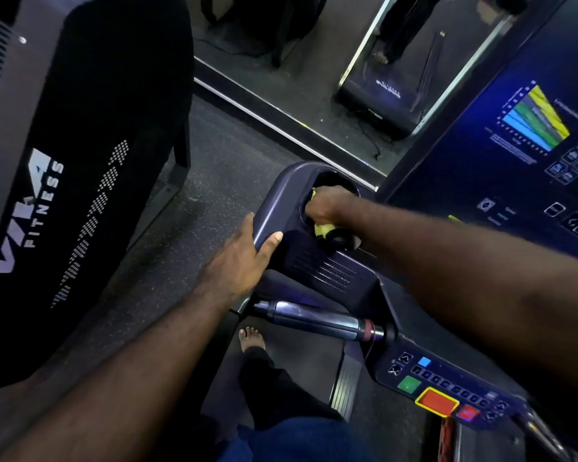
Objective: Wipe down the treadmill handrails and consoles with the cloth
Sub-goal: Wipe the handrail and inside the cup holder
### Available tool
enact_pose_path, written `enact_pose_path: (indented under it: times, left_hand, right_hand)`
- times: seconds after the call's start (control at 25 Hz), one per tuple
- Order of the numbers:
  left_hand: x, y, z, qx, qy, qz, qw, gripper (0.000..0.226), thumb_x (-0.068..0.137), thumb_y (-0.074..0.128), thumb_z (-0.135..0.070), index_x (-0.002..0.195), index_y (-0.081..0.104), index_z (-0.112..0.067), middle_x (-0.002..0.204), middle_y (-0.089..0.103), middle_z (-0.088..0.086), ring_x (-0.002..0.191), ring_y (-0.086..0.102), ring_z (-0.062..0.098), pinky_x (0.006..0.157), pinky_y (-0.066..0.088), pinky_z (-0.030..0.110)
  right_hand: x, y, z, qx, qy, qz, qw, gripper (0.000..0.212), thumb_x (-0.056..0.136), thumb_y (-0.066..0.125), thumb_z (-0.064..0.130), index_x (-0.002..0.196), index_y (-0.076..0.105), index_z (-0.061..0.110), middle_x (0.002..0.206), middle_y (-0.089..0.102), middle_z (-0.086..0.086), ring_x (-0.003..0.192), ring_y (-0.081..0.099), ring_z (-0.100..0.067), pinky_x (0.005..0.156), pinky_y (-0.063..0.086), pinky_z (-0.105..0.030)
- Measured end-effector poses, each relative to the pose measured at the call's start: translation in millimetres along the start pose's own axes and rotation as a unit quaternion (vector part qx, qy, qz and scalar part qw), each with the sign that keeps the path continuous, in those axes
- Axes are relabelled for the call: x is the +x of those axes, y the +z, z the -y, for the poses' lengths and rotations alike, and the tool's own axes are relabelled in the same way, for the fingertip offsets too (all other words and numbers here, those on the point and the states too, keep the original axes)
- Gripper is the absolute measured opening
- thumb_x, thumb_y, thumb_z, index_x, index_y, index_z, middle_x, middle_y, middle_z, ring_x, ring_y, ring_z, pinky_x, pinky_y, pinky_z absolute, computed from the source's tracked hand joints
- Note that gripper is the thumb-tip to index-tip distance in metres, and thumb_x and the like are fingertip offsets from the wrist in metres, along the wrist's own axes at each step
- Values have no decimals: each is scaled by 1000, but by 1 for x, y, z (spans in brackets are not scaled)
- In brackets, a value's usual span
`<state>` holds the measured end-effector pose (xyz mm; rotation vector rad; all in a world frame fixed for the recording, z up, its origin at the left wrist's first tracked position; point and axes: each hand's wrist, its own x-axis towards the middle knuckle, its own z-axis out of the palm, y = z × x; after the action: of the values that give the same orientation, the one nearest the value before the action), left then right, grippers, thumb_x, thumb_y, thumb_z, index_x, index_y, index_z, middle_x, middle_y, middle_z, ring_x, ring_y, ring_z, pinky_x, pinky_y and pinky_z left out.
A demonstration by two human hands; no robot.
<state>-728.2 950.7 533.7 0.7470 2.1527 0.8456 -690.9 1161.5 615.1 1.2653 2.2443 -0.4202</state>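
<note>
Curled fingers of the right hand (324, 206) bunch a yellow-green cloth (323, 230), which is pushed down into the round cup holder (331, 180) of the treadmill console (314, 271); only 2 scraps of cloth show, 1 above the knuckles and 1 below the heel of the hand. Just to the left, the left hand (244, 258) grips the rounded outer corner of the same console wing, thumb on top and fingers wrapped under the edge. Nearer the person, a chrome-ended handrail bar (317, 320) runs across below the vent slots, untouched by either hand. Farther right sit the button panel (441, 385) and the lit screen (514, 138). A bare foot (251, 340) stands below the bar.
</note>
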Motion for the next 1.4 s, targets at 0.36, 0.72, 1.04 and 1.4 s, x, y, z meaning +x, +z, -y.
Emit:
enact_pose_path:
  times: [0.36, 0.72, 1.04, 1.4]
  left_hand:
    - [-1, 0, 1, 20, -9, -18, 1000, 78, 96, 30, -83, 158, 18, -37, 149, 53, 12, 129, 55, 38, 106, 47, 58]
    - [2, 1, 0, 4, 4, -21, 1000, 75, 98, 35, -79, 157, 21, -35, 140, 59, 6, 119, 62, 31, 98, 51, 50]
    - [1, -1, 1, -4, 20, -16, 1000, 74, 94, 31, -84, 151, 26, -36, 129, 62, 2, 107, 63, 27, 93, 56, 56]
    - [2, 0, 0, 15, 6, -17, 1000, 79, 95, 30, -83, 156, 19, -35, 139, 59, 7, 116, 62, 31, 97, 53, 58]
  right_hand:
    - [17, -20, 8, 158, 25, 73, 985, 25, 104, 45, 22, 106, 69, 15, 100, 67, -9, 85, 67, -19, 65, 55, -17]
    - [8, -7, 4, 748, 176, -112, 630, 30, 92, 45, 19, 94, 73, 6, 81, 71, -12, 75, 69, -30, 77, 60, -35]
    - [-47, 9, -6, 323, -166, -369, 855, 45, 80, 57, 26, 125, 62, 23, 118, 61, 0, 103, 57, -13, 92, 43, -25]
    - [-20, 14, -11, -40, -13, -175, 984, 115, 78, 83, 42, 159, 17, -7, 155, 39, -23, 142, 42, -39, 117, 39, -48]
